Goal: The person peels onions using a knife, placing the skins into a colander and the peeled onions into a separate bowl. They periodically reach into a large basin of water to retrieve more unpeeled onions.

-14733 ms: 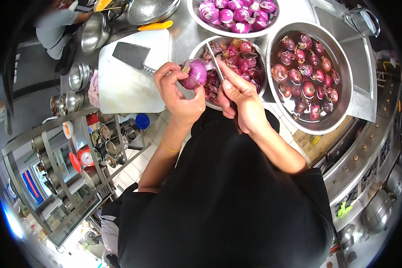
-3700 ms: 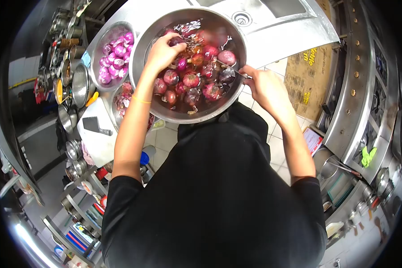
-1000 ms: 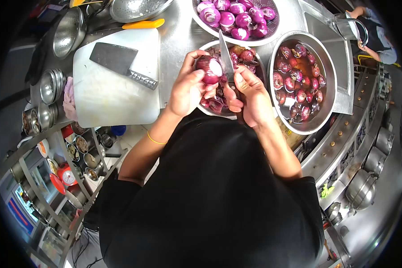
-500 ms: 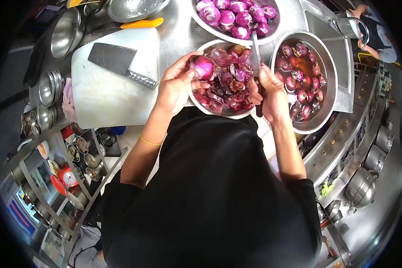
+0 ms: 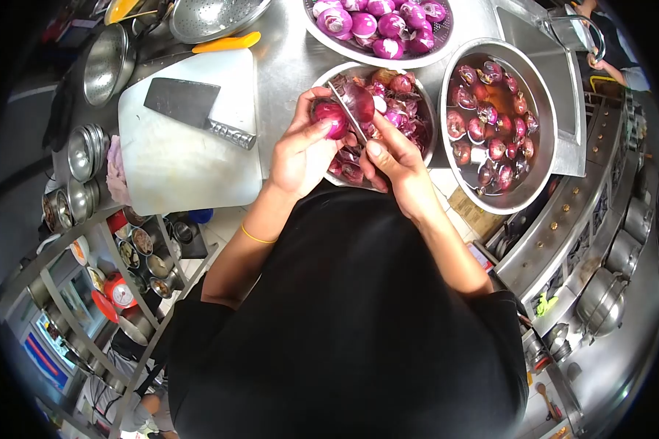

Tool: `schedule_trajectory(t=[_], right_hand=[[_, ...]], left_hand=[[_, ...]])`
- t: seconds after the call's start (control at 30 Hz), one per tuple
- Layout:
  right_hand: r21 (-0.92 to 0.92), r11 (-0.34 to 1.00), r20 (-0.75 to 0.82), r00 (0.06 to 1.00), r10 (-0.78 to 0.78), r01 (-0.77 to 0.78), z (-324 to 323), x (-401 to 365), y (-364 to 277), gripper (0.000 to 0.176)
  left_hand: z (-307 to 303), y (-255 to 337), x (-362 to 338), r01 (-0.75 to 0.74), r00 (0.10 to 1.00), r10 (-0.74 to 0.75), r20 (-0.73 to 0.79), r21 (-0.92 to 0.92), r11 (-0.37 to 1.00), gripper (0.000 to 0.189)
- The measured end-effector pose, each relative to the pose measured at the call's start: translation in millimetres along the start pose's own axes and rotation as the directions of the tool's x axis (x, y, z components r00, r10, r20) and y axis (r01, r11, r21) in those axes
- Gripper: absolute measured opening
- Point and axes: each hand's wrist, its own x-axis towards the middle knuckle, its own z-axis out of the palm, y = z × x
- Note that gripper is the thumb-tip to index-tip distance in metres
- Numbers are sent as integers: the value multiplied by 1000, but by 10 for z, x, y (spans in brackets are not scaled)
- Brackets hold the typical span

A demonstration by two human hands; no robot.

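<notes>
My left hand (image 5: 302, 150) holds a red onion (image 5: 332, 117) above the steel bowl of onion peels (image 5: 425, 99). My right hand (image 5: 392, 162) grips a small knife (image 5: 345, 110); its blade lies across the onion, lifting a flap of dark skin. To the right stands a large steel bowl (image 5: 556, 139) with unpeeled onions soaking in water. Behind, a colander (image 5: 311, 25) holds peeled purple onions.
A white cutting board (image 5: 190, 157) with a cleaver (image 5: 190, 106) lies to the left on the steel counter. Steel bowls (image 5: 106, 55), a strainer (image 5: 216, 14) and an orange-handled tool (image 5: 223, 44) sit behind it. Racks of tins stand lower left; a stove range runs along the right.
My right hand swung back from the right side of the peel bowl to the onion. The knife blade now rests on the onion again and peels skin off it.
</notes>
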Motion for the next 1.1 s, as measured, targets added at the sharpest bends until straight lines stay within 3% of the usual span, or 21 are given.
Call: schedule_trajectory(t=[0.07,0.1,0.23,0.27,0.33,0.4,0.5,0.8,0.9,1.0,1.03,1.07,1.1], right_hand=[[99,994,-14,999,51,-49,-2,45,27,39],[99,995,-65,997,38,-31,48,44,-20,31],[215,975,-93,993,77,-56,30,14,52,31],[188,980,-101,992,80,-60,20,13,69,32],[162,985,-112,990,85,-66,4,5,93,34],[-21,999,-104,994,30,-32,-13,-16,101,37],[-100,995,-59,998,24,-30,-18,-64,63,41],[-103,995,-4,1000,-7,7,-67,-118,93,44],[-70,998,-87,996,-10,4,-34,-119,149,42],[41,998,-38,998,55,-54,-23,-89,92,40],[42,998,-40,998,48,-47,-31,-63,101,40],[96,995,-50,998,44,-39,-40,-38,127,35],[150,988,-60,997,43,-34,-38,-31,146,30]], left_hand=[[-68,-28,0,-31,990,21,138,66,997,41],[-80,-40,15,-29,990,19,139,67,997,41],[-89,-100,40,-107,989,85,118,203,973,43],[-87,-112,41,-127,989,100,109,279,952,44],[-76,-132,28,-121,991,100,93,263,957,43],[-54,-143,10,-113,992,96,79,247,963,42],[-20,-121,6,-113,993,107,38,212,971,39],[13,-124,30,-94,995,87,58,148,984,38],[8,-164,31,-84,993,69,96,164,983,38],[-43,-278,39,-163,986,148,70,332,929,43],[-112,-304,75,-317,948,270,168,591,742,46],[-155,-317,94,-439,889,350,296,771,462,51],[187,-239,-56,-328,940,281,196,745,580,59]])
